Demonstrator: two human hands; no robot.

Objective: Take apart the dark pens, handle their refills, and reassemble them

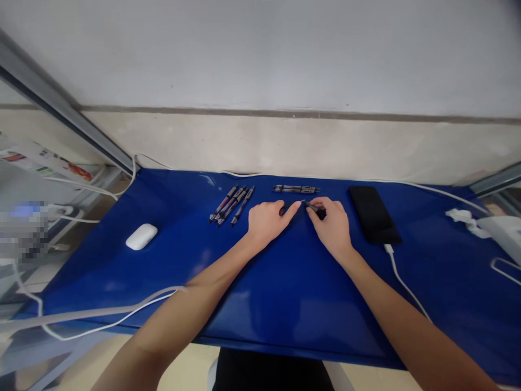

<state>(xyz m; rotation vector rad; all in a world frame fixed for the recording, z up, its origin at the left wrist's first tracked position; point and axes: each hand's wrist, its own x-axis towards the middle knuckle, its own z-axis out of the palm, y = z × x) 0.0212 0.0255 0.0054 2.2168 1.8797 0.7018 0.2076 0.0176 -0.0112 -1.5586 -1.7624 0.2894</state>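
Observation:
My left hand (266,221) is closed around a dark pen (287,207), low over the table, with its thumb stretched toward the right hand. Facing it, my right hand (334,225) pinches a short dark pen piece (312,207) between thumb and fingers. The fingers cover much of both, and I cannot tell whether the two pieces are joined. Just left of my left hand lie several grey-and-black click pens (230,205), slanted side by side. Beyond my hands, a pair of similar pens (296,189) rests crosswise.
Right of my right hand, a black phone (374,214) lies with a white cable (407,285) plugged in. A white earbud case (141,237) sits at left on the blue table (277,304). White cords run along the wall, and another cable crosses near my left forearm.

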